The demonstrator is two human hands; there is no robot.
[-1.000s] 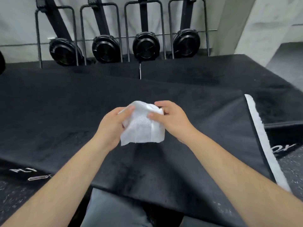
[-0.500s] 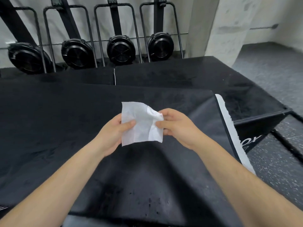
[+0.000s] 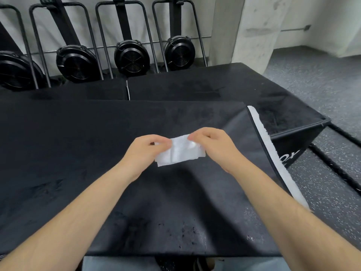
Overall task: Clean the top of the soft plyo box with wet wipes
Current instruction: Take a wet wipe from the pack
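Rear wall (image 3: pixel 204 12) pale, plain, marked in places. Against it stand four black fan-wheel machines (image 3: pixel 132 57) in a row, each stored upright in a tubular stand, with a thin horizontal rail (image 3: pixel 203 37) running behind them. A bare concrete pillar (image 3: pixel 256 30) stands just right of the row and carries what appears to be a slim conduit (image 3: pixel 293 29). Side wall (image 3: pixel 332 20) beyond it is white. Floor (image 3: pixel 322 79) is dark grey speckled rubber, with black strips (image 3: pixel 336 173) laid across it at right. Two further black padded boxes (image 3: pixel 195 85) sit edge to edge before the machines. Lighting even and diffuse.
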